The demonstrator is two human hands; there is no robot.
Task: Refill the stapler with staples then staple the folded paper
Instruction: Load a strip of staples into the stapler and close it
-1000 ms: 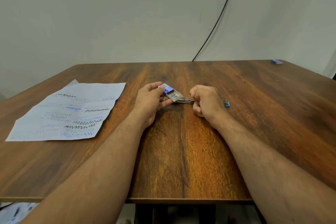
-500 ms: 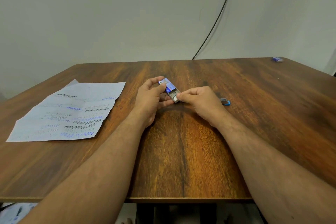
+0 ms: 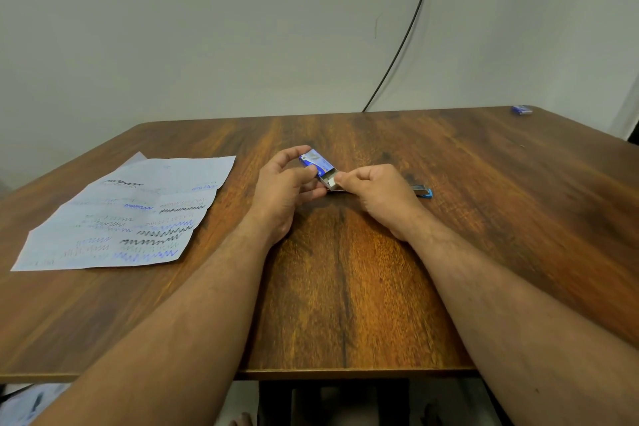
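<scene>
My left hand (image 3: 285, 188) holds a small blue staple box (image 3: 316, 162) above the middle of the wooden table (image 3: 345, 287). The box's grey inner tray (image 3: 328, 180) is slid partly out. My right hand (image 3: 377, 194) pinches at the open end of that tray with thumb and forefinger. The stapler (image 3: 422, 191), metal with a blue end, lies flat on the table just behind my right hand and is mostly hidden by it. A creased sheet of paper (image 3: 131, 214) with scribbled lines lies spread flat at the left.
A second small blue box (image 3: 521, 110) sits at the table's far right corner. A black cable (image 3: 397, 55) runs down the wall behind the table. The table's front edge lies under my forearms.
My right hand left the stapler on the table and moved left to the staple box's open tray. My left hand lifted and tilted the box slightly.
</scene>
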